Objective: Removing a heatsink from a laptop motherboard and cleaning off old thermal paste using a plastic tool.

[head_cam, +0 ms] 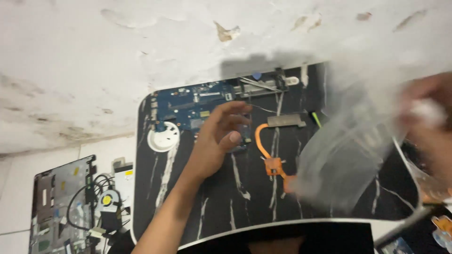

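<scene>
From the head camera I see my left hand [221, 134] reaching across a black, marble-patterned tabletop with white veins [235, 197], its fingers loosely curled and a little apart, fingertips resting on or just above the blue rectangular circuit board [188, 106] that lies near the table's far left corner; I cannot tell whether they actually grip it. The board is dark blue with small silvery and black components, and its right end is covered by the hand. Just beside its lower left edge sits a round white plastic disc [163, 137]. To the right of my hand lies a bent copper-coloured heat pipe [266, 148] with an orange mounting plate and a flat grey metal bar at its upper end. My right hand [431, 124] is a blur at the right edge, seemingly closed on a clear, crumpled plastic bag [341, 160] that hangs over the table's right side; the blur hides the fingers' exact position. On the white floor to the left lie an opened grey laptop casing [56, 207] and a small black fan with a yellow centre [107, 201].
</scene>
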